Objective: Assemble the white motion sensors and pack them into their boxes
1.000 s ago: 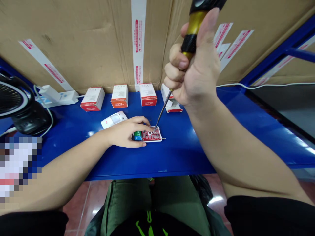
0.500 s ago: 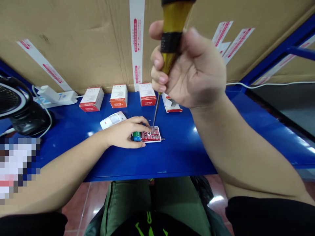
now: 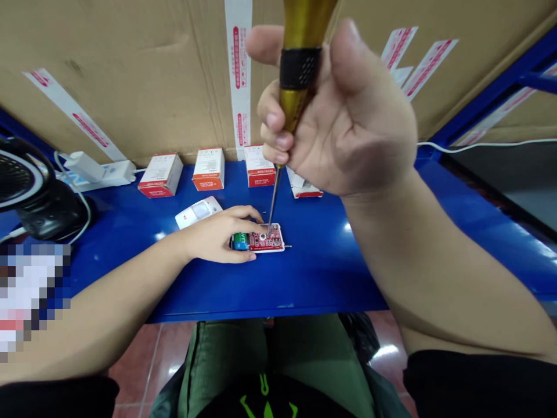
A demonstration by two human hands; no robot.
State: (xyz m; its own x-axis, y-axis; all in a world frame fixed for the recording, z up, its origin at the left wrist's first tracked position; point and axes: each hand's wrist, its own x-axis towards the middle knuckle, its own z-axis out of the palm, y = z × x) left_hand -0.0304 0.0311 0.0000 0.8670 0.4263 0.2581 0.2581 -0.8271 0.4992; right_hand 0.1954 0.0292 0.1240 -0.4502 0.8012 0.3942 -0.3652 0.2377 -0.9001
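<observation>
My right hand (image 3: 335,110) grips a screwdriver (image 3: 292,101) with a yellow and black handle, held upright with the top of the handle cut off by the frame. Its thin shaft reaches down to the red circuit board (image 3: 273,237) in an opened white detector housing (image 3: 278,250). Whether the tip sits in a screw is too small to tell. Wrapped over the left end of the housing, my left hand (image 3: 221,235) has its thumb on the near side and fingers on the far side. A green and blue battery (image 3: 240,241) shows beneath it. Behind that hand lies a white detector cover (image 3: 199,212).
Along the back stand several red and white boxes (image 3: 209,168), the rightmost opened (image 3: 307,188). A black fan (image 3: 47,191) and a white power strip (image 3: 102,173) are at left. Cardboard (image 3: 143,75) walls the back of the blue table (image 3: 261,290).
My right hand has swung left and turned its palm more toward me, bringing the screwdriver from a rightward lean to nearly upright. My left hand stays on the housing.
</observation>
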